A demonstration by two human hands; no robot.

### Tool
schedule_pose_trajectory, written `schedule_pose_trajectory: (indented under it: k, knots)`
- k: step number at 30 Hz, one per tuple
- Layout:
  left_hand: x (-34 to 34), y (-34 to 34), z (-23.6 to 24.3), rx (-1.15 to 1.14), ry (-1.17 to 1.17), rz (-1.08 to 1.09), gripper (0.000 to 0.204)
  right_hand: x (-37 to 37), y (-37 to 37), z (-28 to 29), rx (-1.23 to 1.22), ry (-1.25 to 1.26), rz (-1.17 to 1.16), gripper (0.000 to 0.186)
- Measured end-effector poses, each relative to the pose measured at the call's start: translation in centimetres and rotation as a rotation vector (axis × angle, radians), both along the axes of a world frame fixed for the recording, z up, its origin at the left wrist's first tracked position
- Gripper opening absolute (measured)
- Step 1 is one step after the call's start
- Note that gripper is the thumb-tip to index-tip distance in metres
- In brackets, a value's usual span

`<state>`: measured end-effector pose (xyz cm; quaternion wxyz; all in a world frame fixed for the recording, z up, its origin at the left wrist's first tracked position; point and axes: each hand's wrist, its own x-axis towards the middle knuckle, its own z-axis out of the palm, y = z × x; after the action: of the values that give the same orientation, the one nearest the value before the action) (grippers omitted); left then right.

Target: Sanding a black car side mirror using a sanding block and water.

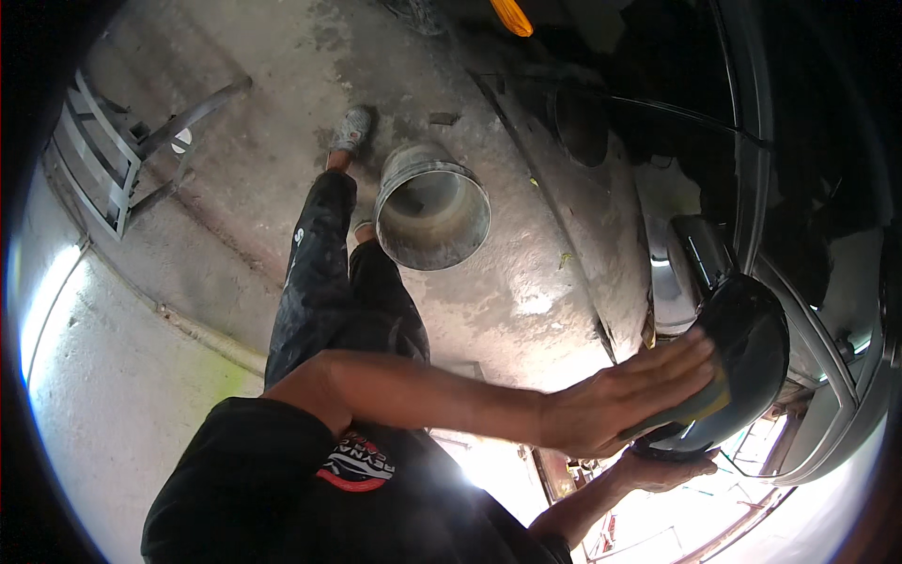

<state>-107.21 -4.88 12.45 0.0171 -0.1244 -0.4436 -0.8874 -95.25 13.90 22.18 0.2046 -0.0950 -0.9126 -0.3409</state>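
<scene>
Mirror (756, 343) between two hands

The side mirror's dark, rounded shell sits beside the car (676, 85), its long axis slanting from upper right to lower left. It lies just right of the left hand (625, 395), whose grip holds a greenish pad (707, 402) flat against it under straight fingers. The right hand (662, 472) is cupped beneath the lower edge; glare leaves how tightly that grip closes unclear. A bucket (434, 248) stands well apart on the floor (526, 226).

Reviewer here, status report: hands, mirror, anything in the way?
Left hand holding greenish pad against black side mirror. Right hand under mirror. Bucket on floor, apart from both hands.
</scene>
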Motion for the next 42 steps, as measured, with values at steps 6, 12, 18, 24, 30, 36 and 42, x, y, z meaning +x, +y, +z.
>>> schedule_pose_trajectory:
  k: [6, 12, 18, 24, 30, 36, 42]
  knots:
    - [-4.0, 0.0, -0.3, -0.133, 0.066, 0.029, 0.083, 0.8, 0.7, -0.1, -0.716, 0.414, -0.21, 0.062]
    - [-6.2, 0.2, 0.2, -0.191, 0.082, 0.061, 0.079, 0.3, -0.2, 0.4, -0.149, -0.072, -0.075, 0.099]
    - [1.0, -0.4, -0.1, -0.131, 0.05, -0.018, 0.071, 0.8, 0.6, -0.6, -0.502, 0.256, -0.202, 0.074]
    - [-4.1, 0.4, -0.9, -0.11, 0.067, 0.002, 0.076, 1.2, 0.7, 0.0, -0.296, 0.137, -0.165, 0.07]
    - [1.3, 0.4, -2.2, -0.104, 0.084, -0.085, 0.083, -0.9, -3.0, -1.0, -0.287, 0.18, -0.304, 0.069]
    - [-5.1, 1.3, -1.9, -0.042, 0.059, -0.047, 0.076, 1.0, -0.3, 0.0, -0.064, -0.046, -0.085, 0.069]
    - [-3.2, 2.1, -1.7, 0.118, -0.057, -0.094, 0.075, 1.7, 0.9, 1.1, 0.137, -0.175, -0.021, 0.105]
